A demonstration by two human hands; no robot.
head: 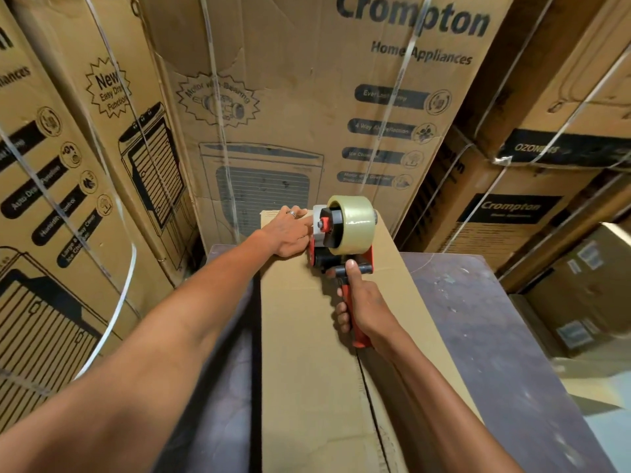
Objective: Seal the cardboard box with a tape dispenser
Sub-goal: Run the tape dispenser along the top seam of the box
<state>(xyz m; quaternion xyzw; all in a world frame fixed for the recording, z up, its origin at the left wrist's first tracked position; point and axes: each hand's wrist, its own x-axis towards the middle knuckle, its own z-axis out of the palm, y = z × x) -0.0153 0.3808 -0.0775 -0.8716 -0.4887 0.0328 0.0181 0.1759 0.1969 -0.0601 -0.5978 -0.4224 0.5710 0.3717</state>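
Cardboard box (307, 336) lies on dark table (495, 336).

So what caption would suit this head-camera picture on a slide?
Right hand grips a red tape dispenser on the long brown cardboard box; left hand steadies its front.

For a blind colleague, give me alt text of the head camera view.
A right hand holds a red tape dispenser on a plain cardboard box, while the left hand touches its front. Printed appliance cartons surround the table.
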